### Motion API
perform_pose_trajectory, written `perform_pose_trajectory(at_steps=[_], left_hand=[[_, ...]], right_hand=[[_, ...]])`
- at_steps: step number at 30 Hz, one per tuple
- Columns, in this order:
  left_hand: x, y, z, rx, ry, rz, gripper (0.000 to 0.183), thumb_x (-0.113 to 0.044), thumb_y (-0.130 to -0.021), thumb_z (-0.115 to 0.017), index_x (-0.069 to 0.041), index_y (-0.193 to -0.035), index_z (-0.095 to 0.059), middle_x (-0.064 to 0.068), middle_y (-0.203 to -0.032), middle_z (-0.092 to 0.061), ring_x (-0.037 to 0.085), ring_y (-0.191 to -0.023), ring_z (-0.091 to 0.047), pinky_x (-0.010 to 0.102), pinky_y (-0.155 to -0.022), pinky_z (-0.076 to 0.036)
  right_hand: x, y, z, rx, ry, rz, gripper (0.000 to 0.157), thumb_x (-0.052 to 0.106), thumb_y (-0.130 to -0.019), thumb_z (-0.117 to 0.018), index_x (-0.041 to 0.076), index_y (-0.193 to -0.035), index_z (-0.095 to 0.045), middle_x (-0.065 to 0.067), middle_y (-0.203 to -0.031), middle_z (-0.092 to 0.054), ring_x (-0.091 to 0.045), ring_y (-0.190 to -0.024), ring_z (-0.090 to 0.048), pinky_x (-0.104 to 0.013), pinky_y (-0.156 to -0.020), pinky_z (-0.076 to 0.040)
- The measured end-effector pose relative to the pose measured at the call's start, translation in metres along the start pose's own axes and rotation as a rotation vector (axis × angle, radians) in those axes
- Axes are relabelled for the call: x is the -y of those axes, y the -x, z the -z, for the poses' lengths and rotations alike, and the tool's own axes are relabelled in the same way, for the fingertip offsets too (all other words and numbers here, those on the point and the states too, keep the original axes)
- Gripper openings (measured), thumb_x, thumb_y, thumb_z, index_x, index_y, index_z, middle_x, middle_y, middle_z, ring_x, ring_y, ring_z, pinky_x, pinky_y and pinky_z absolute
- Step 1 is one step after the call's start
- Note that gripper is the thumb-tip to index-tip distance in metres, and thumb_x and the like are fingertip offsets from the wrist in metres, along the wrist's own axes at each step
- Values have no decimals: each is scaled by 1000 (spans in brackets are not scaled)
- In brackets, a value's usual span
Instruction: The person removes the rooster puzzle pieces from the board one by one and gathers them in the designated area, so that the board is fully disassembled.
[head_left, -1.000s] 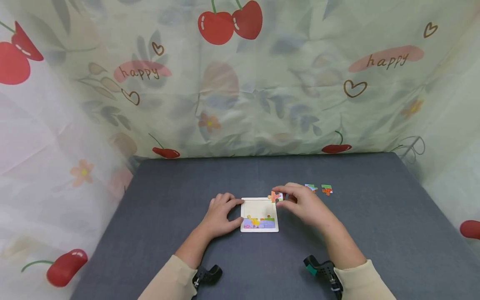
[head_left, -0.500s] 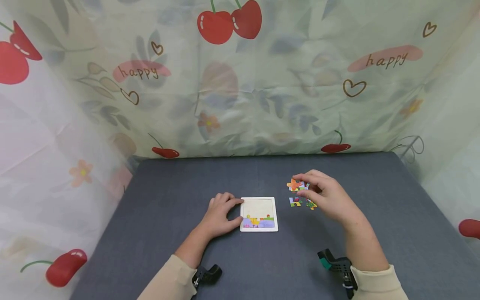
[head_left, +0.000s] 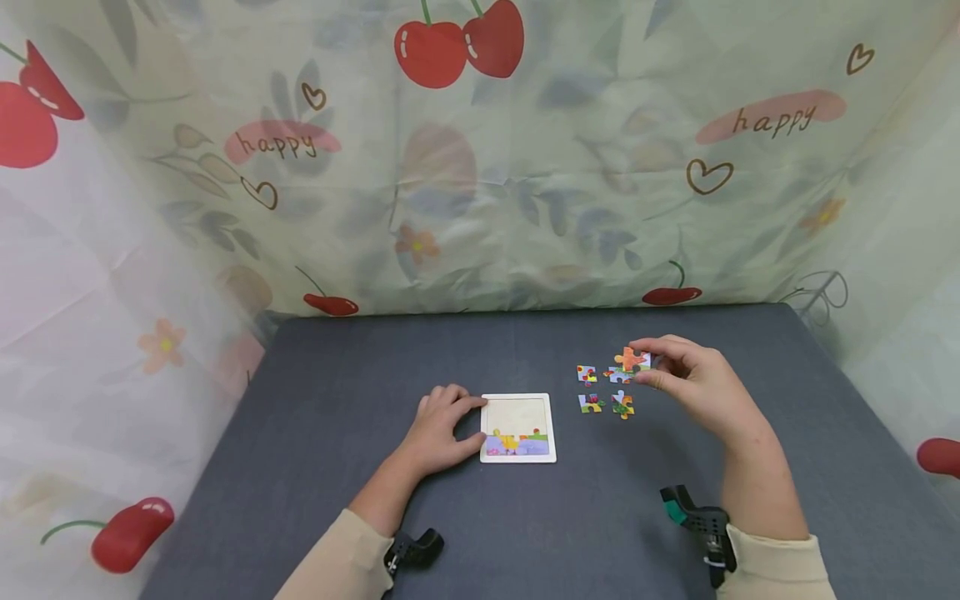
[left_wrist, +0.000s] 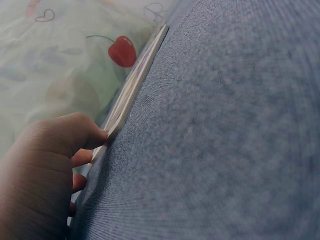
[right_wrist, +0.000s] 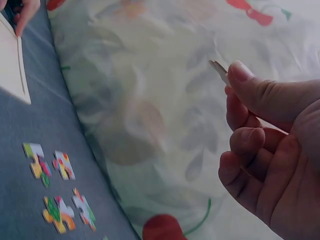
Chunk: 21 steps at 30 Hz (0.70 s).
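My right hand (head_left: 693,371) pinches an orange jigsaw piece (head_left: 632,359) between thumb and fingers, raised above the loose pieces at the right. In the right wrist view that piece (right_wrist: 218,71) shows edge-on at the thumb tip, its picture hidden. My left hand (head_left: 442,429) rests beside the white-rimmed puzzle tray (head_left: 553,429), thumb and index finger spread along its left edge. The left wrist view shows the thumb (left_wrist: 97,136) right at the tray's rim (left_wrist: 117,122). Assembled purple, yellow and green pieces (head_left: 517,445) fill the tray's near strip; bare wood shows beyond.
Several loose jigsaw pieces lie right of the tray, among them a red-and-yellow one (head_left: 587,375), a purple-and-green one (head_left: 590,404) and an orange-and-green one (head_left: 623,405). Dark grey cloth covers the table (head_left: 375,358). A patterned curtain (head_left: 525,225) hangs behind its far edge.
My right hand has moved right from the tray's upper right corner, carrying the orange jigsaw piece over the loose pieces. The left hand and the tray have stayed nearly in place.
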<state>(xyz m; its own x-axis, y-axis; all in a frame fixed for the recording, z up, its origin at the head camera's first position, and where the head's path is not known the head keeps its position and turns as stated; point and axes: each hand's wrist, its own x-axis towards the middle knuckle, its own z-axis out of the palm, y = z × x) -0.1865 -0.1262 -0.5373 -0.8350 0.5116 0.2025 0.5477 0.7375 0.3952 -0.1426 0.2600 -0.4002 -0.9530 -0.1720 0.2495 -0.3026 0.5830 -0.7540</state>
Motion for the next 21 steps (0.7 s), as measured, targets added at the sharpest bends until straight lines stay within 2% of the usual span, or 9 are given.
perform_pose_trajectory(at_steps=[8,16,21], left_hand=[[1,-1,-1,0,-3,0,50,-45,-94,-67,-22,-138,-65,3,-120,-55,21,-101,-44,39,-84,-34],[1,-1,-1,4,-1,1,51,-44,-94,-66,-21,-139,-65,3,-121,-55,22,-102,-45,41,-85,-34],[1,-1,-1,1,1,-1,50,-44,-94,-66,-21,-138,-65,3,-121,-55,22,-102,-45,41,-85,-34]], right_hand=[[-24,1,14,32,30,-60,33,15,-97,-74,8,-129,-69,-5,-100,-61,-17,-75,-54,-25,-67,-45],[-49,2,16,75,11,-129,37,23,-95,-77,5,-127,-70,-8,-107,-61,-17,-76,-54,-26,-67,-46],[-62,2,16,105,-3,-186,41,25,-95,-77,3,-128,-68,-10,-101,-58,-18,-77,-52,-27,-66,-46]])
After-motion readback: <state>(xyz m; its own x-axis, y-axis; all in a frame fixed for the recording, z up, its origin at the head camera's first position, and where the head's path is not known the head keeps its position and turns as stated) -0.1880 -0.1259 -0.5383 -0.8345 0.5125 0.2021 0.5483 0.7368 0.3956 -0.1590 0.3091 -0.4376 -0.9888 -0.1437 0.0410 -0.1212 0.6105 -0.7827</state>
